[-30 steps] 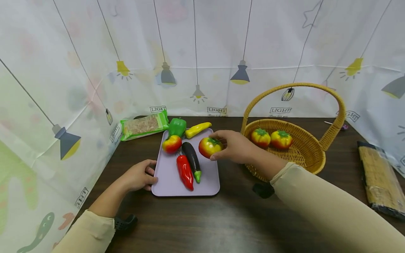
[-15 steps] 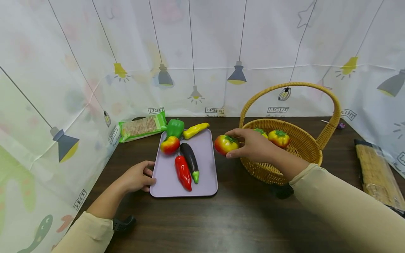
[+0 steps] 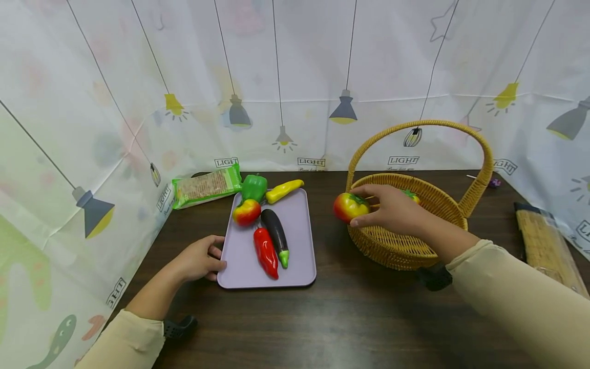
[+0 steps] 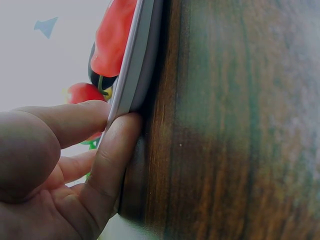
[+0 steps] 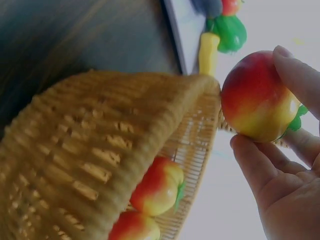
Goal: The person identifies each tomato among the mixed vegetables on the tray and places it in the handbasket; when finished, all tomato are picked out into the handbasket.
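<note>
In the head view my right hand (image 3: 392, 209) holds a red-and-yellow toy tomato (image 3: 348, 207) between thumb and fingers, over the left rim of a wicker basket (image 3: 389, 252). The right wrist view shows the held tomato (image 5: 256, 97) beside the rim, with two more tomatoes (image 5: 159, 186) inside. My left hand (image 3: 203, 259) pinches the left edge of a lilac tray (image 3: 297, 261), thumb on the upper side and a finger against the outside. On the tray lie a red pepper (image 3: 266, 252), an eggplant (image 3: 274, 230), another tomato (image 3: 246, 212), a green bell pepper (image 3: 254, 188) and a yellow pepper (image 3: 284, 191).
A green-edged packet (image 3: 207, 186) lies behind the tray at the left. On the right side of the dark table (image 3: 313, 328) is a straw-coloured packet (image 3: 548, 246). The basket's tall handle (image 3: 419, 123) arches above it. A printed curtain hangs behind.
My right hand has carried the tomato rightward, from above the tray to the basket's left rim. My left hand stays on the tray's edge. The head view has shifted slightly.
</note>
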Motion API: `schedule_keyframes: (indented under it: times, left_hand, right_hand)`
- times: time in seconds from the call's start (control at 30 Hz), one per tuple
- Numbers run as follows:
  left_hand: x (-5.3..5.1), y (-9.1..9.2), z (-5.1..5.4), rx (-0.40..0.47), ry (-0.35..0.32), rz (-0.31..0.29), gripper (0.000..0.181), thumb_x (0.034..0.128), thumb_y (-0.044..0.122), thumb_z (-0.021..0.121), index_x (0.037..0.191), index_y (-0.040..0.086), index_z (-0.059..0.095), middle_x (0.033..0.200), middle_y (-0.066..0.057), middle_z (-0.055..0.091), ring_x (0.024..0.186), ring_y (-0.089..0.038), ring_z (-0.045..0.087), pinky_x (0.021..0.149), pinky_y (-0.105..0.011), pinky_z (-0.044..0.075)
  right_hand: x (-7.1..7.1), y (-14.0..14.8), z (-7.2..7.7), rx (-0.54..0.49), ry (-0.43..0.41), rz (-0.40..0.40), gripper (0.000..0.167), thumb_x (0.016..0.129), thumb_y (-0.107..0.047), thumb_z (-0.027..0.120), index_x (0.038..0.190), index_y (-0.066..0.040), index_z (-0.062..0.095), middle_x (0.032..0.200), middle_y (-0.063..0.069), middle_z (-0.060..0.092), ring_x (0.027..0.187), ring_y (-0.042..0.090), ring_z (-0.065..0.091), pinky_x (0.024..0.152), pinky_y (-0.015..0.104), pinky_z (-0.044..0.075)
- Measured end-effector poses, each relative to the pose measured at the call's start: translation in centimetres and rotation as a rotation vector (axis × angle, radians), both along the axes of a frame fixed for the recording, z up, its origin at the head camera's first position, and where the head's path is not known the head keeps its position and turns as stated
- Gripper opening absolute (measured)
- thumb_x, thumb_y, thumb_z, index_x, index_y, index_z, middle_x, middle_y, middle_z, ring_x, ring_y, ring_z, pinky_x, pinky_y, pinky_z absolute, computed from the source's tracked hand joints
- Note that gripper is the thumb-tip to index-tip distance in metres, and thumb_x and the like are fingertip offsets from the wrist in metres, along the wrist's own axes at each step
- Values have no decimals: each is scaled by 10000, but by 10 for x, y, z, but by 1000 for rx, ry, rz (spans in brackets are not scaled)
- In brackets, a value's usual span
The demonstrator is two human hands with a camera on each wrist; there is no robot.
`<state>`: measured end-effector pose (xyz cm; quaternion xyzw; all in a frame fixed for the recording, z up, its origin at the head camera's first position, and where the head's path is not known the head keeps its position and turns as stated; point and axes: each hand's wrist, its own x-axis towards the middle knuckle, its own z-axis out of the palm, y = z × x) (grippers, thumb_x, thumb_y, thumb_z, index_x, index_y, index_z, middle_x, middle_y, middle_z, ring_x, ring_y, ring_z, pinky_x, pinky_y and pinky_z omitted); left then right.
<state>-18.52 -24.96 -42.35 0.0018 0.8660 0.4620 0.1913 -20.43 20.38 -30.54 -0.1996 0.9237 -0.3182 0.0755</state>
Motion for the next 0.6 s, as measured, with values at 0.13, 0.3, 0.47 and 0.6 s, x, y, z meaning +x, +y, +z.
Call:
schedule_keyframes:
  times: [0.13,0.3,0.47,0.6]
  left_hand:
    - [0,0,0,12,-4,2,724,880,10,768,1501,-5,395,1089,-181,547,771,-254,635,649,-380,624]
    - [0,0,0,6,-4,2,723,883,18,770,1501,0,395,1092,-178,545,780,-253,632,656,-377,625]
    - [0,-1,1,6,-4,-3,721,885,18,767,1501,-2,392,1089,-178,541,779,-253,631,655,-377,626]
    - [0,-1,1,2,-5,-2,721,885,24,769,1501,2,395,1091,-177,541,778,-253,631,656,-376,625]
  right_hand:
    - [-1,8,0,22,9,-15,736,846,-400,842,1438,-85,538,1411,184,550,1243,431,554,1015,559,488]
    - [-4,19,-1,51,27,-21,725,852,-425,829,1432,-95,546,1401,185,553,1222,422,563,1002,569,490]
    - [-7,27,-1,57,23,-20,760,855,-445,821,1440,-57,530,1419,215,532,1240,446,544,1008,579,483]
    - [-12,32,0,74,15,-33,765,858,-439,821,1441,-44,522,1423,219,526,1260,450,527,1021,586,466]
